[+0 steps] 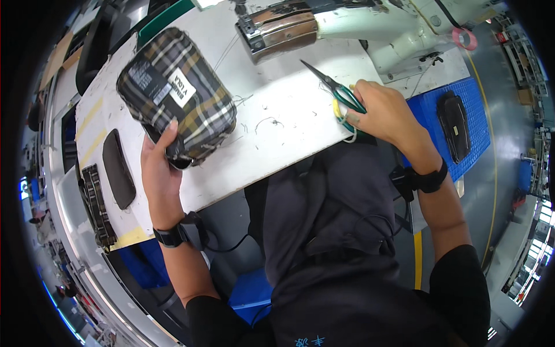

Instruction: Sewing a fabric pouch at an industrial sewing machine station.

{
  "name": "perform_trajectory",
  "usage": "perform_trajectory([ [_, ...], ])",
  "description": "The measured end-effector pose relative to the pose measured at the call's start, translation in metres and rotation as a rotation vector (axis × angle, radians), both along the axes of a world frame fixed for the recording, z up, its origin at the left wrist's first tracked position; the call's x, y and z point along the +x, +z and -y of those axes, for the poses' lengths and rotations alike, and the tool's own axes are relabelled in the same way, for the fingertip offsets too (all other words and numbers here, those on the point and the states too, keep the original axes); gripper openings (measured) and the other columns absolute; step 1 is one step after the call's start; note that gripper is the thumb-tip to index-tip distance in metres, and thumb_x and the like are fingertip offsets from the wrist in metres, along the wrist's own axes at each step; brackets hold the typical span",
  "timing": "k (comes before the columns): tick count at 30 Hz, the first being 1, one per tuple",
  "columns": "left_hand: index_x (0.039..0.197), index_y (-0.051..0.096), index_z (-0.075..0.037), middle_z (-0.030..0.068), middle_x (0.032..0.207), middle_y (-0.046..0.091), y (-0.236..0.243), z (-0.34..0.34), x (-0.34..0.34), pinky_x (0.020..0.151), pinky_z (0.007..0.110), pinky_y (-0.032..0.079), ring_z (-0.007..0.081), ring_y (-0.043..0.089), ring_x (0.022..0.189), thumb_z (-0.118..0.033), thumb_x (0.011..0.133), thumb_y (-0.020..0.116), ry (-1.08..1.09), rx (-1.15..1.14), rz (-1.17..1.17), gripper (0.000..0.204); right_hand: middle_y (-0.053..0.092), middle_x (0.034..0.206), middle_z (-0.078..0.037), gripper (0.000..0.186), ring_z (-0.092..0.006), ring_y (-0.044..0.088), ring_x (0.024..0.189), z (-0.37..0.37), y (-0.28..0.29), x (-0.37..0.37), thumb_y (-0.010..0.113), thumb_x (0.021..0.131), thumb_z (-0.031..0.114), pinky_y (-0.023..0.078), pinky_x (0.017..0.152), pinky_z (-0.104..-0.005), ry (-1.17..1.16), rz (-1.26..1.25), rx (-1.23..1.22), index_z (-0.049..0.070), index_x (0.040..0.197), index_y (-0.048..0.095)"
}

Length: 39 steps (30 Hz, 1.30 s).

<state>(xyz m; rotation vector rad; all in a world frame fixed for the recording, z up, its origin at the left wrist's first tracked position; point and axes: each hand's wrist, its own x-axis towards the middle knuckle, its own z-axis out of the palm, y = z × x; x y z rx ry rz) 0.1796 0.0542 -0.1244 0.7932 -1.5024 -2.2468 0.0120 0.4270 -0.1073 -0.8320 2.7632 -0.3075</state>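
While my left hand [162, 176] grips the plaid pouch [188, 110] by its lower edge, over the counter [272, 139], my right hand [384, 110] clasps green-handled scissors [330, 84]. The pouch looks light and softly padded, so it should yield; I'd pinch its edge, thumb in front.

Machine [289, 29] with metal-clad end noted over far side of white counter [312, 139]. Thread scraps [274, 122] found scattered across surface. Dark elongated panel [118, 170] laid near left end; plaid strip [98, 205] placed beside it. Pink ring [473, 40] observed near pale machine body. Blue crate [480, 118] positioned at right, topped by dark pouch [454, 127]. Yellow stripe [418, 260] marked on floor [477, 196]. Green edge [167, 22] partly hidden at upper left.
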Motion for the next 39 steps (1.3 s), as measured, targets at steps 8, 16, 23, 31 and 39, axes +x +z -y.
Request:
perform_trajectory([
  [8,0.135,0.059,0.005,0.0169,0.128,0.072,-0.01,0.005,0.055,0.095,0.04,0.061,0.0259,0.074,0.11,-0.002,0.098,0.071,0.117,0.032,0.002,0.04,0.068,0.1,-0.022,0.071,-0.0427,0.069,0.087,0.059,0.006,0.021,0.074,0.09,0.063,0.055,0.077,-0.049,0.306,-0.126,-0.312,-0.003,0.111,0.061],
  [16,0.135,0.059,0.005,0.0161,0.124,0.072,-0.001,-0.011,0.06,0.091,0.038,0.061,0.0238,0.074,0.106,-0.003,0.095,0.075,0.139,0.024,-0.009,0.044,0.064,0.098,-0.015,0.063,-0.0345,0.066,0.073,0.111,-0.016,0.031,0.086,0.082,0.052,0.054,0.065,-0.0398,0.512,-0.269,-0.425,0.001,0.11,0.061],
  [23,0.143,0.055,0.008,0.0139,0.128,0.071,0.008,0.014,0.067,0.097,0.034,0.056,0.0191,0.069,0.111,-0.009,0.093,0.079,-0.155,-0.179,0.158,0.058,0.068,0.088,-0.007,0.032,-0.028,0.069,0.069,0.063,-0.044,0.012,0.085,0.081,0.03,0.055,0.059,-0.037,0.443,-0.415,-0.483,0.008,0.096,0.067],
  [31,0.132,0.069,-0.004,0.0176,0.129,0.069,0.048,-0.061,0.061,0.104,0.046,0.05,0.0326,0.064,0.12,-0.019,0.094,0.08,0.013,-1.393,0.29,0.043,0.072,0.102,-0.011,0.035,-0.0336,0.07,0.093,0.016,-0.046,-0.018,0.076,0.092,0.033,0.056,0.082,-0.0429,0.078,-0.389,-0.376,0.006,0.114,0.073],
  [39,0.118,0.076,0.001,0.0154,0.114,0.074,-0.01,-0.079,0.063,0.093,0.038,0.053,0.027,0.069,0.104,-0.015,0.097,0.077,0.149,-1.513,0.319,0.027,0.073,0.108,-0.008,0.024,-0.0305,0.068,0.099,0.031,-0.084,-0.011,0.07,0.091,0.017,0.053,0.091,-0.0424,0.007,-0.628,-0.66,0.007,0.112,0.075],
])
